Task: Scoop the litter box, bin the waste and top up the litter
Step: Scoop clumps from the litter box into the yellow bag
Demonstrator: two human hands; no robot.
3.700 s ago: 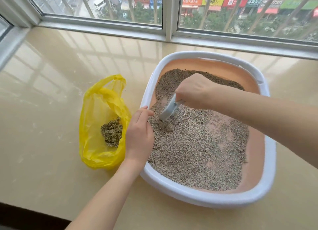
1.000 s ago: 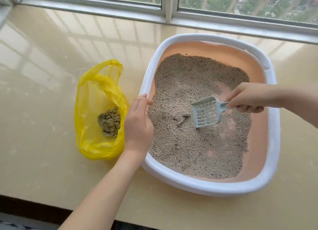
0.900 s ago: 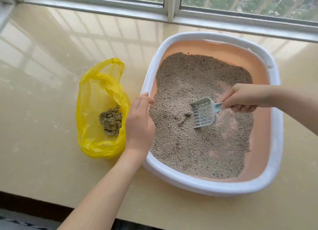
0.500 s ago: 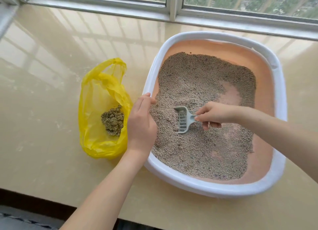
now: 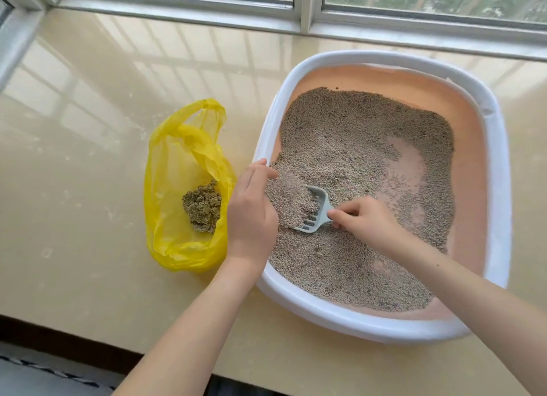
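Note:
A white-rimmed litter box (image 5: 500, 170) with a peach inside holds grey litter (image 5: 349, 147), with bare patches of floor at the right. My right hand (image 5: 370, 221) grips the handle of a pale grey slotted scoop (image 5: 315, 215), which is heaped with litter near the box's left wall. My left hand (image 5: 251, 215) grips the left rim of the box, fingers curled over it. An open yellow plastic bag (image 5: 177, 218) lies just left of the box with a clump of scooped waste (image 5: 202, 207) inside.
The box and bag rest on a glossy beige window ledge (image 5: 88, 158). A window frame (image 5: 307, 10) runs along the back. The ledge's front edge drops to a dark floor (image 5: 44, 369) at the lower left.
My right hand has pushed the scoop leftward through the litter toward the left wall, and it now carries a heap of litter. My left hand has stayed on the rim.

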